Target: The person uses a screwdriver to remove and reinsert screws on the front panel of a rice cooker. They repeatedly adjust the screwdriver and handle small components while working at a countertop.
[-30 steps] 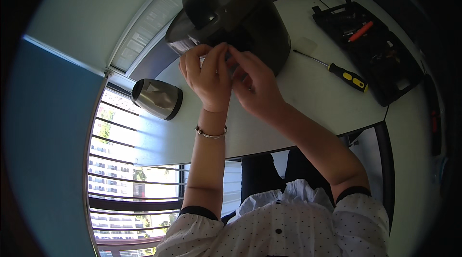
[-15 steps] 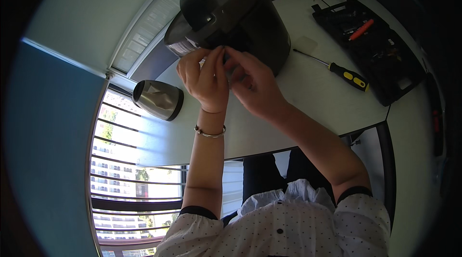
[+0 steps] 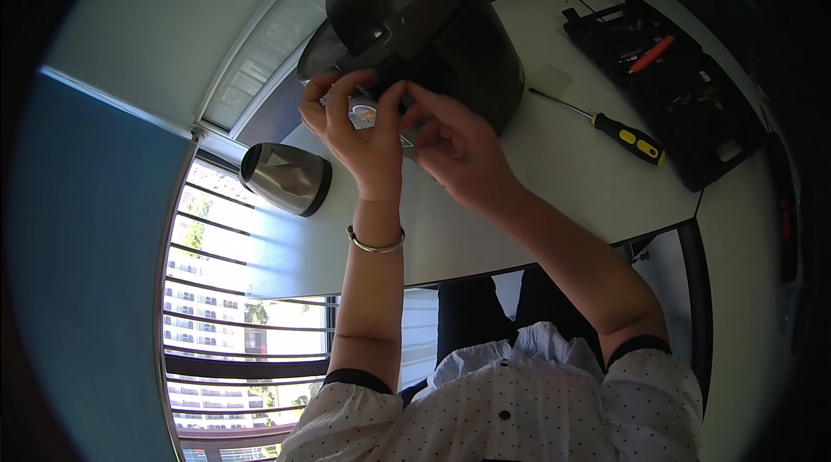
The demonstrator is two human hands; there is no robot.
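Observation:
A large dark electric cooker point(image 3: 472, 46) stands on the table with its lid handle toward the upper left. Both hands are at its near side. My left hand point(image 3: 363, 142) has its fingers apart, fingertips against the cooker's lower front, and a pale label point(image 3: 363, 114) shows in the gap. Its thumb reaches the fingertips of my right hand point(image 3: 459, 146). The right hand's thumb and forefinger are pinched close together, with the other fingers curled; whatever is between them is too small and dark to make out. A bracelet point(image 3: 376, 244) circles my left wrist.
Left of the cooker stands a metal kettle-like vessel point(image 3: 286, 180) with a dark base. To the right lie a black-and-yellow screwdriver point(image 3: 630, 138) and an open black tool case point(image 3: 727, 146) with a red-handled tool point(image 3: 651, 55). A window with blinds point(image 3: 247, 315) is at lower left.
My left hand's fingers have spread and shifted left, away from the right fingertips, uncovering the pale label. My right hand stays nearly in place.

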